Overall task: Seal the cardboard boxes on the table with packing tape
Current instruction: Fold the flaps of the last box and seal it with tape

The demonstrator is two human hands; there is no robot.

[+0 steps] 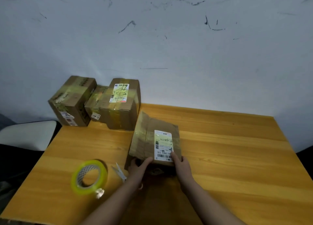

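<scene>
At the far left corner of the counter [220,157], three taped cardboard boxes are sitting against the wall [169,46]: a tall box [71,102] furthest left, a low box [94,102] wedged just beside it, and a labelled box [122,106] touching that one on its right. Off the counter's left edge, something pale and padded [28,135] is showing. Nearer to me, the tape roll [89,176] is lying on its side on the wood, yellow-green, with its loose end [100,192] curling towards me. Just right of the roll, a small pair of scissors [120,172] is lying flat, apart from the roll and just beside my left wrist. My left hand [139,165] is holding the near left corner of the flat box [155,140], its thumb lying along the top edge and its fingers curling underneath, out of sight. That box is lying in the middle of the counter, directly beyond both my hands, its white shipping label [163,145] facing up. My right hand [180,162] is gripping the near right corner, the thumb pressing down on the label's barcode end and the remaining fingers wrapping the side.
</scene>
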